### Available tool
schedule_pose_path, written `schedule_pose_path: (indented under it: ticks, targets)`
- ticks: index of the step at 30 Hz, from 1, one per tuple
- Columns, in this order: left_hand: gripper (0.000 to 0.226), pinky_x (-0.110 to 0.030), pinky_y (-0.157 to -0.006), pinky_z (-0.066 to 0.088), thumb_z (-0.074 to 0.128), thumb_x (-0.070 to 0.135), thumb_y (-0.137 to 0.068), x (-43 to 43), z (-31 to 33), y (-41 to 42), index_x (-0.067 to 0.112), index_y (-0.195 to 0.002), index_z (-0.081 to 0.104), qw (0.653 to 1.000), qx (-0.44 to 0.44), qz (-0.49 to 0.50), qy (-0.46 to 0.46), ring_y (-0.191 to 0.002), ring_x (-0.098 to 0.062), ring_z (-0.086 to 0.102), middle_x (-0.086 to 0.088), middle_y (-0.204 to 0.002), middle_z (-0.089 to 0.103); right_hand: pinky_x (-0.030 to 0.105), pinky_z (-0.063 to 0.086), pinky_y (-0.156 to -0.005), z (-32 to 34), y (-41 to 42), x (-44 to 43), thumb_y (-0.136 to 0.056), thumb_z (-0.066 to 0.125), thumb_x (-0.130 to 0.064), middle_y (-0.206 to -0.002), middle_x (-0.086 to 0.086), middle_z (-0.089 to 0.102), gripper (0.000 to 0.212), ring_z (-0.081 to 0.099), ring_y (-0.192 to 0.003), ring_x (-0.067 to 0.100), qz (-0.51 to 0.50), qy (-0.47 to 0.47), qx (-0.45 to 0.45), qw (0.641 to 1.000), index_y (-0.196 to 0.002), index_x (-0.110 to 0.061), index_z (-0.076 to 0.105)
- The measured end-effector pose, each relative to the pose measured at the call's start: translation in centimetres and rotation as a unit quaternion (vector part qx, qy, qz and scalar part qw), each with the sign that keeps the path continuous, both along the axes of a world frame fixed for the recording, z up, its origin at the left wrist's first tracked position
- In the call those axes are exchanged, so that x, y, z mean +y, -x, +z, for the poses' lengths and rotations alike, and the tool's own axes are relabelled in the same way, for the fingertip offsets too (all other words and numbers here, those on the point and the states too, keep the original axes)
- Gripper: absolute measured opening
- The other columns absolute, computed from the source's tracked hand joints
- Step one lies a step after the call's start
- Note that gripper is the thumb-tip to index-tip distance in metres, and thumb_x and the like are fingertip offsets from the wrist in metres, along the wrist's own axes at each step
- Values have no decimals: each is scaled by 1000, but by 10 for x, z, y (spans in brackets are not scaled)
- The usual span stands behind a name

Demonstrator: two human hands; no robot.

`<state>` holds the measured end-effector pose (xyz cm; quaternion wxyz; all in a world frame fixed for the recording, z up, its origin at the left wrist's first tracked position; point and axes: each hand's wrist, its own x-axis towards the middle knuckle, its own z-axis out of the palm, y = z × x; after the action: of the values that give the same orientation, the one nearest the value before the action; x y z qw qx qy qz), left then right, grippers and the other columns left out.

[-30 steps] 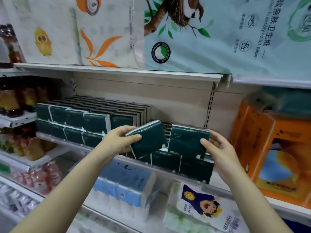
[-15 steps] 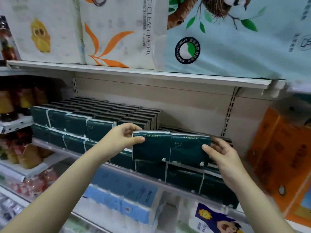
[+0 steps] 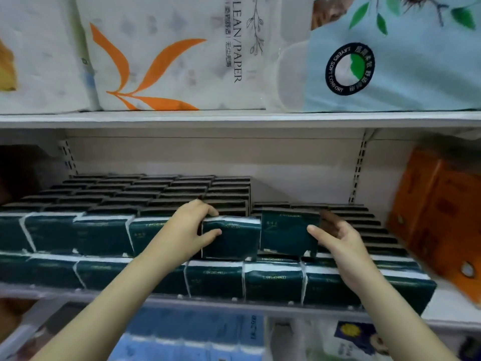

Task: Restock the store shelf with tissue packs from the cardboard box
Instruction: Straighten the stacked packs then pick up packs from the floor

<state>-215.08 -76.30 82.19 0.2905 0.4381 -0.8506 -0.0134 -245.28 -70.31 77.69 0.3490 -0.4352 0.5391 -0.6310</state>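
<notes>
A store shelf (image 3: 234, 304) carries rows of dark green tissue packs (image 3: 101, 235) under big toilet-paper bundles (image 3: 161, 61). Two more stand upright on the lower front row: the left pack (image 3: 231, 239) pinched by the left hand (image 3: 186, 227), the right pack (image 3: 287, 234) between thumb and fingers of the right hand (image 3: 341, 241) (blurred). Placing is in hand; next, I judge, seat both flush, then release.

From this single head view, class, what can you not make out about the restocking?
1. Cardboard box: outside the head view's frame.
2. Right hand: fingers blurred, partly behind the right tissue pack, so its grip is unclear.
3. Gold print on the left tissue pack that the left hand grips: blurred, too small.
4. Lower-shelf goods: cut off by the bottom edge, blurred.
</notes>
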Motion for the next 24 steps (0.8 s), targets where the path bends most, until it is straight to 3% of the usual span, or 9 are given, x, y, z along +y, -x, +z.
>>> schedule_pose_path:
  ticks: [3,8,12,18,24]
  targets:
    - [33,-24,-93,39,71,32,-85,-5,-8,-3,18,-113,61,998,-26,-6,53,-101,-9,42,11,-104,52,36,44,-103,-2,-6,0,-82,75,-19,-117,-8,63,44,57,-116,14,-15,-8,5,1000,-119,-30,56]
    - [43,-38,-89,47,76,24,-75,-1,-17,-4,16,-114,62,987,-86,7,139,-102,-21,55,4,-107,60,34,49,-97,-3,-11,5,-82,76,-18,-111,-3,69,33,63,-107,13,-24,-10,20,999,-112,-26,63]
    - [62,-42,-88,50,83,30,-66,3,-18,-3,18,-123,61,979,-144,2,142,-103,-24,61,2,-113,62,24,48,-86,-1,-11,10,-83,74,-15,-109,-3,70,31,64,-106,12,-27,-3,22,999,-110,-26,63]
    - [64,-46,-85,52,88,33,-63,4,-16,-4,16,-121,65,974,-175,22,144,-96,-24,66,0,-113,65,35,48,-99,4,-6,14,-83,75,-21,-122,1,66,51,61,-114,15,-27,-8,38,999,-131,-17,56]
    - [67,-41,-80,55,90,26,-61,2,-14,-5,6,-119,64,975,-181,6,131,-91,-28,65,-7,-112,65,27,50,-88,6,-9,19,-85,72,-17,-113,-1,68,40,64,-107,13,-23,3,40,999,-122,-24,57]
